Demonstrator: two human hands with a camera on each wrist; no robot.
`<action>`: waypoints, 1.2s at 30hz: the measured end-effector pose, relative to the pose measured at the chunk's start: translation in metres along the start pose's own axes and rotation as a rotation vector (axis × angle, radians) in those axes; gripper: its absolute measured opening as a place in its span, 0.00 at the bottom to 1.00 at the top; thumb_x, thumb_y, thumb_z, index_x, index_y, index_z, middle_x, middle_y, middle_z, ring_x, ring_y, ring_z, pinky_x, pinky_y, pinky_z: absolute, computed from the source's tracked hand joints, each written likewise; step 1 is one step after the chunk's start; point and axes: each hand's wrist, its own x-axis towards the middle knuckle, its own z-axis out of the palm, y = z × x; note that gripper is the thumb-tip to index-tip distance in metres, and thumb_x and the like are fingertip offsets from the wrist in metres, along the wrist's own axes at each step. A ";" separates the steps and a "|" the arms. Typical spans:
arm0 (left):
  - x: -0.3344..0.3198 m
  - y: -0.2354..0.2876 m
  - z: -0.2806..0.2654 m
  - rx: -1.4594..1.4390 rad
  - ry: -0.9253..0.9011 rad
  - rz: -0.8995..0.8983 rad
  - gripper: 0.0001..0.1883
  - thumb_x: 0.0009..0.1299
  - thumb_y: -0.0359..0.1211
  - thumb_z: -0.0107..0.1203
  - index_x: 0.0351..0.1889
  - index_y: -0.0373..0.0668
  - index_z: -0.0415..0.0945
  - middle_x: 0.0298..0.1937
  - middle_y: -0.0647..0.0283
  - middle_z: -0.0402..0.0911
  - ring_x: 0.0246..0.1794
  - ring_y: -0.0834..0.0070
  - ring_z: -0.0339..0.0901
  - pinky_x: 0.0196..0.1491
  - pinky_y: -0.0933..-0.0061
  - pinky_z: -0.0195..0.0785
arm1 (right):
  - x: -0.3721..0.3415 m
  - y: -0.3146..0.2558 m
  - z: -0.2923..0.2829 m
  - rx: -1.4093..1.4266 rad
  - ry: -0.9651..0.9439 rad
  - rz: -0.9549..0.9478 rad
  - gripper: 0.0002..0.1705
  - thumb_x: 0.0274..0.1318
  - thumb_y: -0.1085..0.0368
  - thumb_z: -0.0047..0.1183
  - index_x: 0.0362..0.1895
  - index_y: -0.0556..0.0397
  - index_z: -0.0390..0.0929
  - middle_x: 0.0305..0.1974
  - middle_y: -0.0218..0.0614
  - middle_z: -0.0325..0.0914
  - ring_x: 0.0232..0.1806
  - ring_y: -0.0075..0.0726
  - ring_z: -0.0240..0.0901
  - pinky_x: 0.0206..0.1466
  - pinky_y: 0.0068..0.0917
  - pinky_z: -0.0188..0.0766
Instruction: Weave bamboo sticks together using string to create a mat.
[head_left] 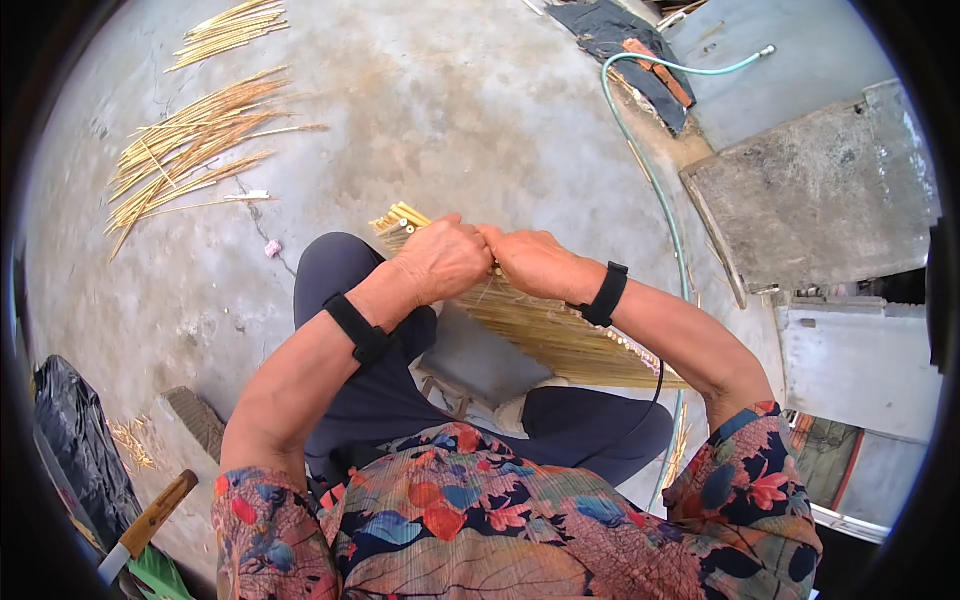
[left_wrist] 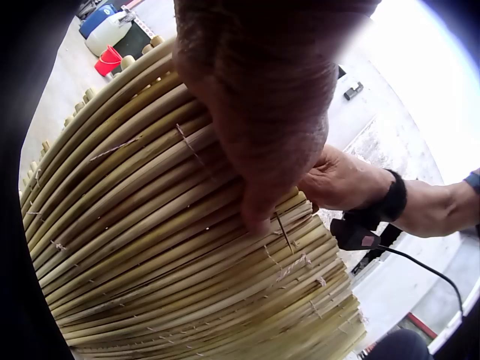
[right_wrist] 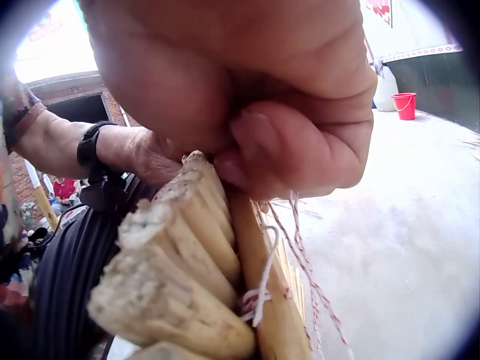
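Open floor (head_left: 450,130) ahead, stalk mat (head_left: 560,338) blocking below, hose (head_left: 652,176) rightward

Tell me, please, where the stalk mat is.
In the head view, the stalk mat is near the centre, by the left hand and right hand, beside the right knee.

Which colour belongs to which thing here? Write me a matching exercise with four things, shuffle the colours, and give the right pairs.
Things:
1. stalk mat
2. twine
3. hose
4. bucket

Colours:
A. plain red
B. straw yellow
C. red and white
D. pale blue-green

Pairs: 1-B; 2-C; 3-D; 4-A
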 end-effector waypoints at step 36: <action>0.049 0.002 0.000 -0.085 -0.061 -0.049 0.11 0.57 0.39 0.57 0.27 0.40 0.76 0.28 0.61 0.79 0.32 0.65 0.77 0.39 0.68 0.67 | -0.023 0.056 -0.012 0.034 0.102 -0.120 0.42 0.44 0.64 0.49 0.66 0.55 0.48 0.34 0.51 0.75 0.35 0.58 0.73 0.36 0.46 0.69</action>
